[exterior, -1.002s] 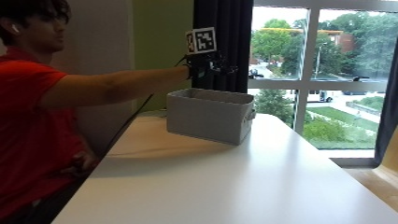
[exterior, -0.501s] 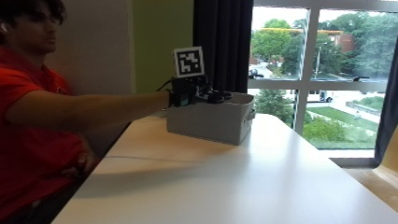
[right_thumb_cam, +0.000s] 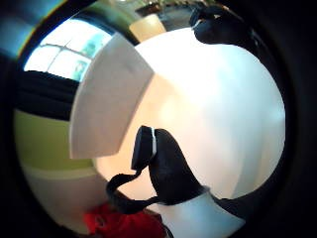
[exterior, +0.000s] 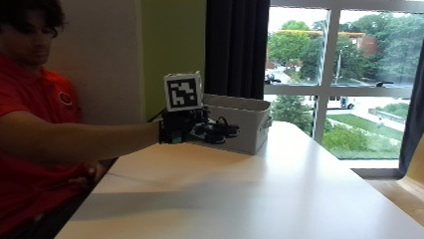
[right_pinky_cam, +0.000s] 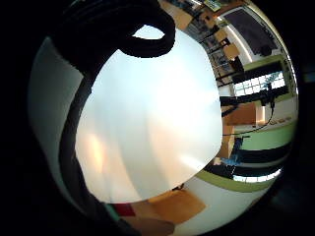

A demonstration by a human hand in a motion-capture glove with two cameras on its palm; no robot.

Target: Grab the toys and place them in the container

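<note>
Container [exterior: 242,124]: grey, rectangular, open-topped bin with what looks like a fabric wall; small handle or tab on its window-side end. It stands on the white table [exterior: 265,199] towards the far end, near the left edge, in front of the dark curtain [exterior: 235,47]. Thumb-side palm view shows one pale grey wall of it just beside the hand, with bare tabletop beyond. Inside of the bin not visible from any view.

Toys: none visible on the table in any of the three views. Cannot tell whether any lie inside the container.

Right hand [exterior: 199,130]: gloved, held in the air in front of the container's near wall, above the table, not touching either as far as I can judge. Fingers loosely curled, pointing towards the window side; both palm views show only tabletop and bin wall in front of the palm, so it carries nothing. Arm extended across from the person's seat at the left edge.

Judgement on step: hand is empty beside the bin, so either a drop is complete or a next toy must be found. To do it well: keep the hand clear of the bin's rim so the light container is not nudged, and look over the table's near end before reaching.
</note>
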